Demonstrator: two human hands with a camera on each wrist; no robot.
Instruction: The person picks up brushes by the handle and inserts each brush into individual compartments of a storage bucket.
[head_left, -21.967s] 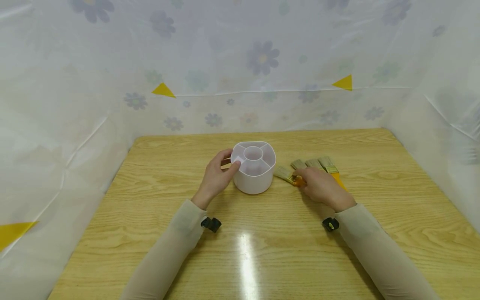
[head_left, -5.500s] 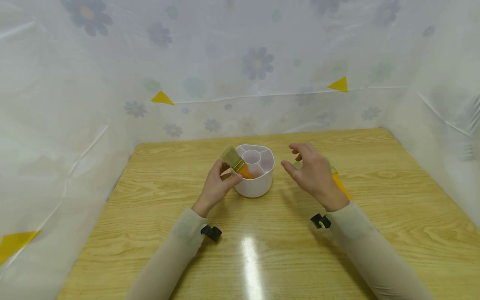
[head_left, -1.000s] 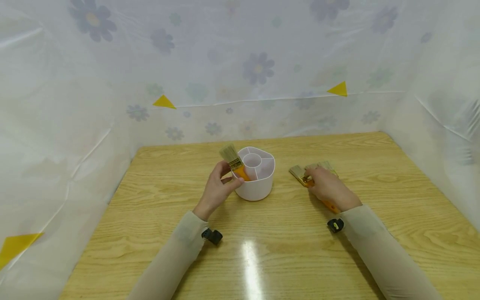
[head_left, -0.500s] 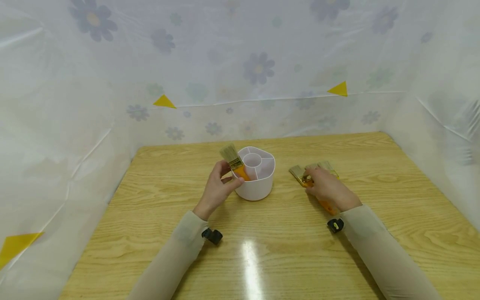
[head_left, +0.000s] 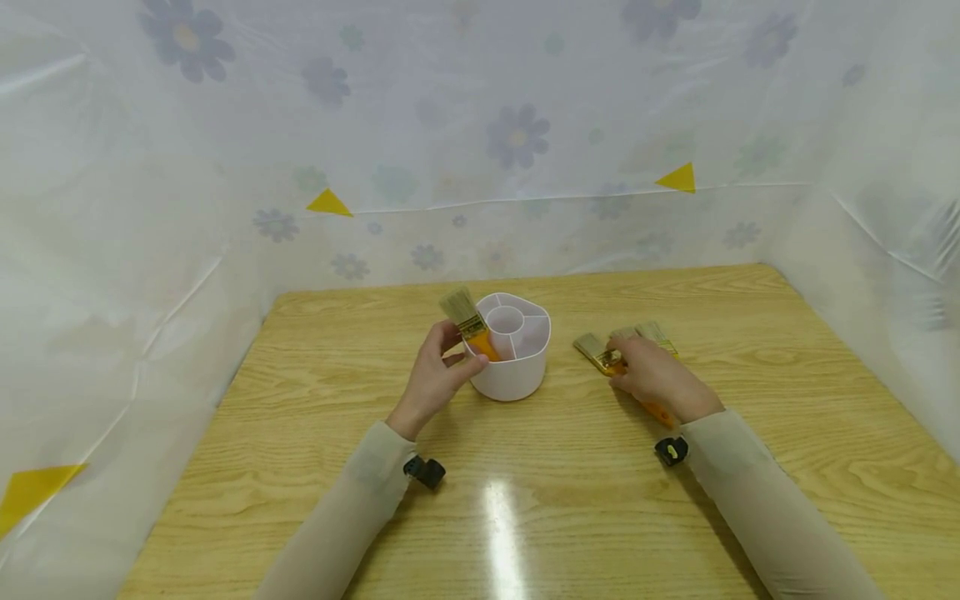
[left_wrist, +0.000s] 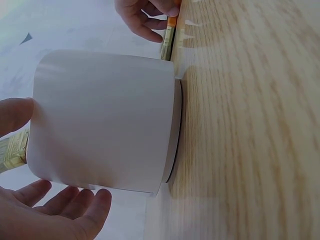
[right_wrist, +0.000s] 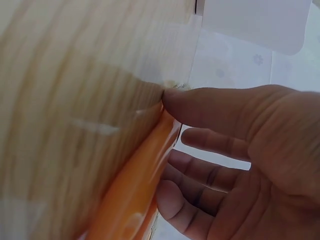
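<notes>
We have one paintbrush (head_left: 463, 312) standing aslant in the white holder (head_left: 510, 381), its orange handle down in the left-hand outer compartment and its bristles leaning out over the rim. The holder sits upright on the wooden table (head_left: 375, 517), and our left hand (head_left: 431, 379) steadies it — thumb at the rim, fingers curved about the outer wall. To the right, near the holder but apart from it, our right hand (head_left: 660, 379) pinches a second brush (head_left: 591, 350) between thumb and fingers, low at the tabletop. Two more brushes (head_left: 654, 335) lie just beside it, partly hidden by that hand.

We judge the step in hand to be the pick-up of the second brush. The next move seems to call for a lift clear of its neighbours, then a turn to bring the handle down over a free compartment — with the left hand guarding the holder against tipping.
</notes>
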